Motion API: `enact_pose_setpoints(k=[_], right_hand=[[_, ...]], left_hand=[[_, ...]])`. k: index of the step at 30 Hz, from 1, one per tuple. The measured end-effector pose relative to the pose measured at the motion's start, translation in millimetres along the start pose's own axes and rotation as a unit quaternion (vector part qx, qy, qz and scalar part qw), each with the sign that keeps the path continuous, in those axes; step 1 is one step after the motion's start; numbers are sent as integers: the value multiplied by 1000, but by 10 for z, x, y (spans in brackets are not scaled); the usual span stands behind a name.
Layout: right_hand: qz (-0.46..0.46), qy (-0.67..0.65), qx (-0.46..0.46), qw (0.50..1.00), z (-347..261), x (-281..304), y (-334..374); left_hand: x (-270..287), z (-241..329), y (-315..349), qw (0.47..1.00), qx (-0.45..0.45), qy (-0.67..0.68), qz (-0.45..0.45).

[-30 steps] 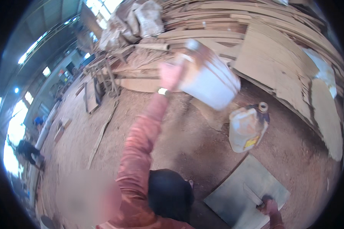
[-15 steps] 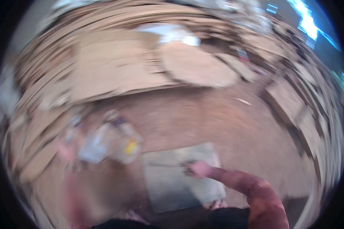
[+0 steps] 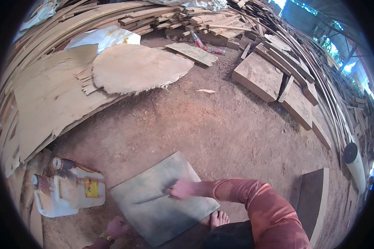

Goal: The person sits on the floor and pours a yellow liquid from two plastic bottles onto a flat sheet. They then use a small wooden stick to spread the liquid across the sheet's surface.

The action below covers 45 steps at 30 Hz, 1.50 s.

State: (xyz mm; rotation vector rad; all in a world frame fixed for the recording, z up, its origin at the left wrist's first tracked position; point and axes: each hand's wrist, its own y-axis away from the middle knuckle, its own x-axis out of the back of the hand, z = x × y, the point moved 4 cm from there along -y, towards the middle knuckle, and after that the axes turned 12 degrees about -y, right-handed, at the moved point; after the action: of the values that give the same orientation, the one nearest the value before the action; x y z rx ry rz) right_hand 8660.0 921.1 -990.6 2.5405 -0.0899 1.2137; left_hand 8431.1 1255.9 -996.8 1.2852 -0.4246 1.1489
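Grey-green, our flat board [image 3: 158,218] is lying on the dirt floor [image 3: 203,120], and we're gripping a thin-bladed tool [image 3: 149,200] in our right hand [image 3: 183,189], just inside its upper right edge! Our left hand [image 3: 117,227] is hovering by the lower left edge, fingers curling; whether it's holding anything, we're unable to tell. Past the left corner, two stained jugs [image 3: 77,193] are standing side by side.
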Motion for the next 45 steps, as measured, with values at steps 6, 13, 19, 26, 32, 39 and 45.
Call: enact_pose_setpoints(k=[6, 13, 19, 26, 32, 39, 45], right_hand=[[23, -24, -6, 999, 46, -15, 488], [-35, -74, -44, 996, 159, 54, 621], [105, -245, -21, 964, -102, 328, 1015], [13, -352, -273, 895, -788, 855, 2164], [40, -415, -366, 832, -1786, 2229, 3070], [153, -464, -455, 745, -1963, 3621, 3492], [141, -420, -445, 778, -1254, 4733, 3185]], left_hand=[[-258, -17, -108, 920, 178, 337, -89], [-488, -147, -237, 875, 230, 405, -135], [62, 214, 62, 846, 234, 402, -260], [1979, 2562, 813, 897, 128, 386, -172], [3319, 4399, 1455, 835, 165, 520, -73], [4269, 5337, 1478, 898, 90, 427, -53], [4911, 5741, 640, 906, 73, 414, -48]])
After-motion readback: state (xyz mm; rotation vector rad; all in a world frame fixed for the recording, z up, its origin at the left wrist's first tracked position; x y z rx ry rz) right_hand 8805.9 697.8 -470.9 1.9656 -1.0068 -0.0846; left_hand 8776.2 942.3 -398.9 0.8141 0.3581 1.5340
